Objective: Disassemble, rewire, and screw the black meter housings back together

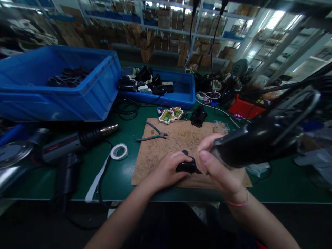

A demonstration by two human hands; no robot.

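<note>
My left hand [168,170] is closed on a small black part [187,166] resting on the brown work board [166,147]. My right hand [216,166] grips a large black power tool [261,141], an electric screwdriver with a wire hanger, its nose pointing down at the small black part. Both hands meet over the board's near edge.
A heat gun [77,141] and a roll of white tape [119,151] lie at left on the green bench [119,176]. Pliers [153,135], circuit boards [170,115] and a black piece [198,116] sit further back. Blue bins [59,86] [178,91] and a red tray [245,109] stand behind.
</note>
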